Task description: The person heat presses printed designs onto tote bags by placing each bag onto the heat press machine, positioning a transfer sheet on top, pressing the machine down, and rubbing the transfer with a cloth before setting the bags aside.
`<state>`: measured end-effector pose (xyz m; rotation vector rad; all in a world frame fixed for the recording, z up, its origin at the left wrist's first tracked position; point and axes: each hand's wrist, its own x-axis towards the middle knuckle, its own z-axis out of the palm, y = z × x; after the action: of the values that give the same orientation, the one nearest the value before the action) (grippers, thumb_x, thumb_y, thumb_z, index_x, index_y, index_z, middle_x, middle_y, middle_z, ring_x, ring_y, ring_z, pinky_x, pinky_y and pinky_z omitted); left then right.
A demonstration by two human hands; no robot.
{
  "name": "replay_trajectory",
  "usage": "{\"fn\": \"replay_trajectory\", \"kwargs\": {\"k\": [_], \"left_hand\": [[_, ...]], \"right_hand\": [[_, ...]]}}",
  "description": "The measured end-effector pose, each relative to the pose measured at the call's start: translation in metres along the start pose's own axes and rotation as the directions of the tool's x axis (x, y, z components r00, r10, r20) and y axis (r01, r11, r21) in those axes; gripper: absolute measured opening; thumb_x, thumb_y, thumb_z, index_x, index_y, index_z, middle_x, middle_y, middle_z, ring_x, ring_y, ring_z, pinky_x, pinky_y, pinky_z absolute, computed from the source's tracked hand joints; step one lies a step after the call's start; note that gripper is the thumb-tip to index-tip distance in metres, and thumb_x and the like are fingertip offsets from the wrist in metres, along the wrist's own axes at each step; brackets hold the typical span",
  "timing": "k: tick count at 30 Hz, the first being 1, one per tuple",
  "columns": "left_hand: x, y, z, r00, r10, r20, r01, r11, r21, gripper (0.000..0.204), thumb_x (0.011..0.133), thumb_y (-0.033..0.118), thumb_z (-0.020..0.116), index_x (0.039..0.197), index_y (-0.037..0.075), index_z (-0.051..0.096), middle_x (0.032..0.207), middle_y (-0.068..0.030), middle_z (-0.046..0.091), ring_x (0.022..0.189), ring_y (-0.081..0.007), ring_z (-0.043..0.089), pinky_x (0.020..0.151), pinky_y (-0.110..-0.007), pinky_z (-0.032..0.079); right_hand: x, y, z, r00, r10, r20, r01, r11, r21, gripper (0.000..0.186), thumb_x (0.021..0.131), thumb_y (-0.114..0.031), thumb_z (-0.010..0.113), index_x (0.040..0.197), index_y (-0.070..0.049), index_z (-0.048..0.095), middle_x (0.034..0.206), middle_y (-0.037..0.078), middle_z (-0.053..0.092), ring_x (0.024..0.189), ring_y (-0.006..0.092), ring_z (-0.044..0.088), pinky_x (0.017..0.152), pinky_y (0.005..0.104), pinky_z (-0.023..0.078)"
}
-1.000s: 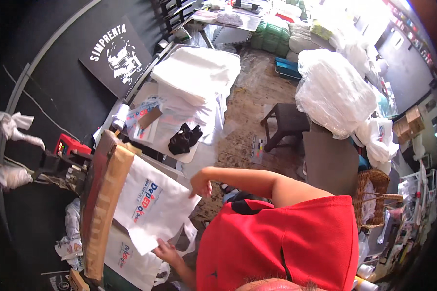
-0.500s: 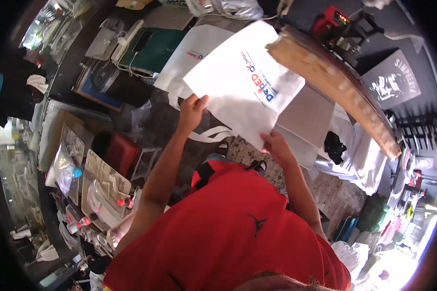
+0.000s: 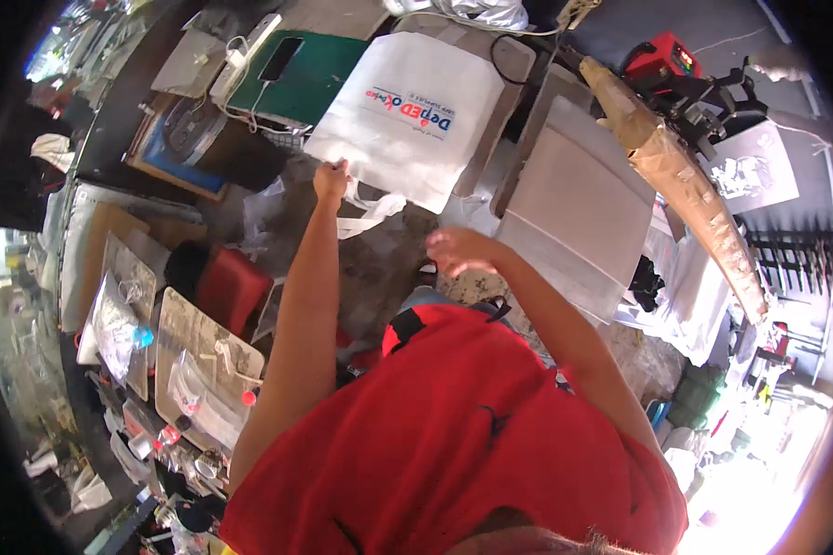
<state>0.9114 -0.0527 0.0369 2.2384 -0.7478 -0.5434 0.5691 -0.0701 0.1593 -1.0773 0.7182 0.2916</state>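
Note:
A white cloth tote bag (image 3: 407,83) with a small blue and red print lies out flat ahead of me, on top of a board. Its white strap handle (image 3: 372,215) hangs off the near side. My left hand (image 3: 331,181) is closed on the bag's near left corner, thumb and fingers pinching the edge. Lower and to the right, my right hand (image 3: 458,252) is in the air, apart from the bag. It is blurred by motion; its fingers look loosely curled and apart, with nothing seen in them.
A green board (image 3: 319,69) carrying a dark phone (image 3: 280,59) with a cable lies left of the bag. Right of it is a pale flat platen (image 3: 574,199), then a long brown-taped roll (image 3: 680,176) and a machine with a red control box (image 3: 662,57). A red stool (image 3: 233,289) stands at left.
The tote bag has gone from being held up by both hands to lying flat farther left and ahead. My right hand has let go and drawn back left; my left hand still grips a corner.

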Motion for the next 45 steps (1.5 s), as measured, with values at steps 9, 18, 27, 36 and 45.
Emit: {"fn": "replay_trajectory", "kwargs": {"k": [9, 18, 27, 36, 45], "left_hand": [[0.022, -0.012, 0.019, 0.976, -0.204, 0.071, 0.212, 0.969, -0.129, 0.035, 0.079, 0.035, 0.079, 0.070, 0.002, 0.068, 0.058, -0.0050, 0.067, 0.053, -0.0172, 0.068, 0.055, -0.030, 0.052], [0.024, -0.048, 0.020, 0.990, -0.068, -0.121, 0.097, 0.964, 0.248, 0.058, 0.084, 0.057, 0.059, 0.099, 0.001, 0.069, 0.093, -0.0158, 0.071, 0.086, -0.0331, 0.069, 0.076, -0.042, 0.055], [-0.035, -0.073, -0.008, 0.952, -0.301, -0.064, 0.295, 0.832, 0.471, 0.046, 0.085, 0.042, 0.061, 0.100, 0.000, 0.067, 0.102, -0.0164, 0.069, 0.094, -0.0327, 0.067, 0.073, -0.045, 0.054], [-0.239, -0.024, 0.078, 0.434, -0.067, 0.898, -0.477, 0.829, 0.292, 0.032, 0.087, 0.037, 0.065, 0.098, 0.006, 0.065, 0.083, -0.0065, 0.068, 0.065, -0.0182, 0.060, 0.059, -0.036, 0.047], [-0.370, 0.083, 0.132, 0.547, -0.230, 0.805, -0.076, 0.944, 0.321, 0.033, 0.089, 0.038, 0.067, 0.097, 0.005, 0.067, 0.082, -0.0042, 0.069, 0.067, -0.0146, 0.063, 0.060, -0.028, 0.048]], "right_hand": [[-0.157, 0.096, -0.005, 0.942, 0.126, -0.312, -0.138, 0.990, -0.016, 0.022, 0.092, -0.029, 0.063, 0.097, -0.008, 0.060, 0.083, 0.001, 0.061, 0.075, 0.0117, 0.058, 0.066, 0.0277, 0.051], [-0.222, 0.308, -0.056, 0.814, 0.409, -0.412, -0.365, 0.912, 0.184, 0.030, 0.091, -0.035, 0.063, 0.098, -0.006, 0.062, 0.079, 0.008, 0.064, 0.067, 0.0163, 0.063, 0.061, 0.0320, 0.055], [-0.306, 0.533, -0.041, 0.651, 0.027, -0.759, -0.647, 0.543, -0.536, 0.018, 0.076, -0.025, 0.065, 0.092, -0.017, 0.069, 0.075, 0.005, 0.065, 0.070, 0.0216, 0.066, 0.059, 0.0398, 0.053], [-0.440, 0.425, -0.194, -0.478, 0.136, -0.868, 0.007, 0.988, 0.152, 0.024, 0.081, -0.028, 0.065, 0.088, -0.006, 0.072, 0.080, 0.014, 0.071, 0.078, 0.0255, 0.070, 0.073, 0.0389, 0.055], [-0.526, 0.434, -0.346, -0.422, 0.025, -0.906, 0.024, 1.000, 0.016, 0.054, 0.069, -0.015, 0.082, 0.118, -0.006, 0.061, 0.117, 0.024, 0.060, 0.118, 0.0393, 0.054, 0.098, 0.0462, 0.046]]}}
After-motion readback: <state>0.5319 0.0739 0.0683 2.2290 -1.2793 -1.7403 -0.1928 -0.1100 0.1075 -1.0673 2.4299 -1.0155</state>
